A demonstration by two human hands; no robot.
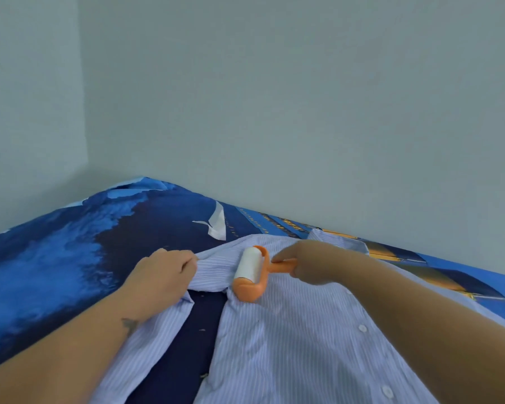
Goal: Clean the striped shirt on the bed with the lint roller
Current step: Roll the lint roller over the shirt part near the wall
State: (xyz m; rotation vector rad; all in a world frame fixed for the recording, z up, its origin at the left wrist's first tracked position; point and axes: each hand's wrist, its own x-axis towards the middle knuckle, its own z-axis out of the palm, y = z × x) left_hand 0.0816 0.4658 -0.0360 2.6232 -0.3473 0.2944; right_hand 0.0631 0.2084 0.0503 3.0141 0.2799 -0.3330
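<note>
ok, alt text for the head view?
Right hand holds an orange lint roller on a striped shirt spread on a blue bed, while the left hand grips the fabric beside it. A plain wall is behind.

A pale blue striped shirt lies spread on a bed covered in a dark blue printed sheet, pushed into the corner of a plain light wall. On the shirt's upper part, the right hand grips the orange handle of a lint roller, whose white roll rests on the fabric. Just left of the roller, the left hand pinches a bunched fold of the shirt's edge. White buttons run down the shirt below the right forearm.
</note>
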